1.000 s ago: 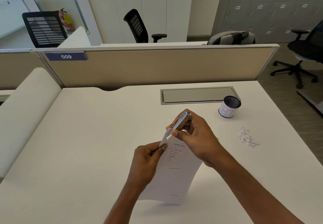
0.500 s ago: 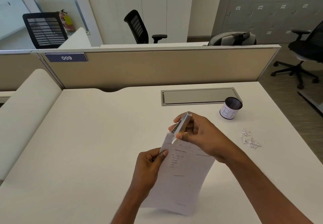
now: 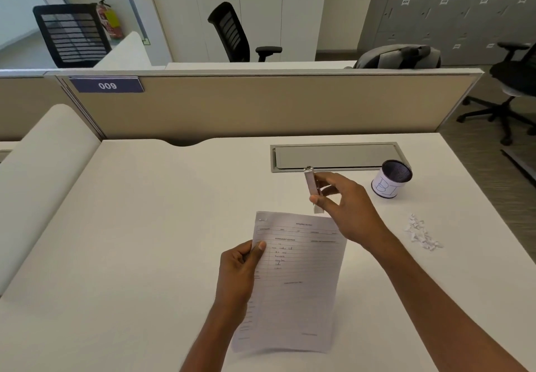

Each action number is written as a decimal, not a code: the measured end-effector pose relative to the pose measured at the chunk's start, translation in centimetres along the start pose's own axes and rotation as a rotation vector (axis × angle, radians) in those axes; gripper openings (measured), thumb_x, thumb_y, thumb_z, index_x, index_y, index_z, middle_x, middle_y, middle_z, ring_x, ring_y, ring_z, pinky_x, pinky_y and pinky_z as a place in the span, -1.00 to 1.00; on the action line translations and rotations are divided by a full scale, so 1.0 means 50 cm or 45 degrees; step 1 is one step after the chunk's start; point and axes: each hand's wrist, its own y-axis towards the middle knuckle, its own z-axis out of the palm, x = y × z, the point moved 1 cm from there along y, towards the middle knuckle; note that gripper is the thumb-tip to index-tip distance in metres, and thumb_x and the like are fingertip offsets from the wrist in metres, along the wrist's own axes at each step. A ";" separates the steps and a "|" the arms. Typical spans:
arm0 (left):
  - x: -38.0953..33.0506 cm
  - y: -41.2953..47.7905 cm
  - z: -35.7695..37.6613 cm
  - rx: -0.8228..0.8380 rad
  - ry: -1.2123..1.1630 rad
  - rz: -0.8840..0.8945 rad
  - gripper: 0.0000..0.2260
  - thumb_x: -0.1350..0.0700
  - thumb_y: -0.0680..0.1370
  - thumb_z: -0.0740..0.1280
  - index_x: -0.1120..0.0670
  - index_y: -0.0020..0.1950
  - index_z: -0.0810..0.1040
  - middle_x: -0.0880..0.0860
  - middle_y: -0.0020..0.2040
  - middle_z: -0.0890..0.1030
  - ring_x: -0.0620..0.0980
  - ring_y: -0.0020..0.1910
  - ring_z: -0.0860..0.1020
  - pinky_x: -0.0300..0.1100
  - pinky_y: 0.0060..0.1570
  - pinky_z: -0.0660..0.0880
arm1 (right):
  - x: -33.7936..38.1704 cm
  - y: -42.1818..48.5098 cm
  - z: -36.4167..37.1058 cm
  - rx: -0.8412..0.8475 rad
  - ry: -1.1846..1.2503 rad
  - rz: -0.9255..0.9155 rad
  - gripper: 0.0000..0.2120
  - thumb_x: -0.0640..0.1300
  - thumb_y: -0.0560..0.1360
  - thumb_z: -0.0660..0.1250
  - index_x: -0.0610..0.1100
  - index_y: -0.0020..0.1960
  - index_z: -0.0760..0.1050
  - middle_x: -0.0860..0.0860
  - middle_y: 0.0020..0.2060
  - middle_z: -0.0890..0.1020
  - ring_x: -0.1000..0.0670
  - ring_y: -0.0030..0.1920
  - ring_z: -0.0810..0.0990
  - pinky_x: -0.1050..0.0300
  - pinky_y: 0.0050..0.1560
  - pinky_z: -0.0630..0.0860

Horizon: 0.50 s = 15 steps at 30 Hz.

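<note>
From the near edge of the desk (image 3: 139, 226), one head-worn wide-angle camera looks forward and down, close over the left hand (image 3: 236, 276) and right hand (image 3: 348, 209), toward the partition (image 3: 261, 107).

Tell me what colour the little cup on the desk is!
The cup is white outside with blue letters and dark mesh inside; the head view shows it.

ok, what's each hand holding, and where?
Left hand grips the printed form by its left edge; right hand pinches the silver tool near its lower end.
</note>
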 end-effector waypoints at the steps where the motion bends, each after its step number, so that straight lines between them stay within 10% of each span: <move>1: 0.007 0.008 -0.003 -0.008 -0.001 -0.010 -0.78 0.12 0.71 0.36 0.17 0.05 0.78 0.21 -0.05 0.80 0.27 -0.08 0.78 0.11 -0.06 0.73 | -0.014 0.009 0.006 -0.028 -0.041 -0.001 -0.66 -0.16 0.54 0.50 0.04 0.29 0.59 0.16 0.06 0.69 0.22 0.03 0.64 0.35 -0.02 0.48; 7: 0.043 0.054 -0.014 -0.057 -0.006 -0.096 -0.79 0.13 0.71 0.36 0.20 0.08 0.77 0.21 -0.03 0.81 0.25 -0.07 0.79 0.03 -0.10 0.71 | -0.119 0.080 0.058 -0.118 -0.225 0.019 -0.74 -0.21 0.49 0.53 -0.04 0.16 0.70 0.07 0.04 0.75 -0.02 0.05 0.67 -0.01 0.15 0.58; 15: 0.077 0.113 -0.015 -0.060 -0.028 -0.189 -0.79 0.15 0.71 0.36 0.20 0.09 0.77 0.20 -0.01 0.81 0.22 -0.03 0.79 0.05 -0.03 0.72 | -0.224 0.205 0.110 -0.118 -0.504 0.059 -0.77 -0.33 0.48 0.49 -0.08 0.05 0.73 -0.02 -0.05 0.76 -0.12 -0.04 0.68 0.05 -0.02 0.56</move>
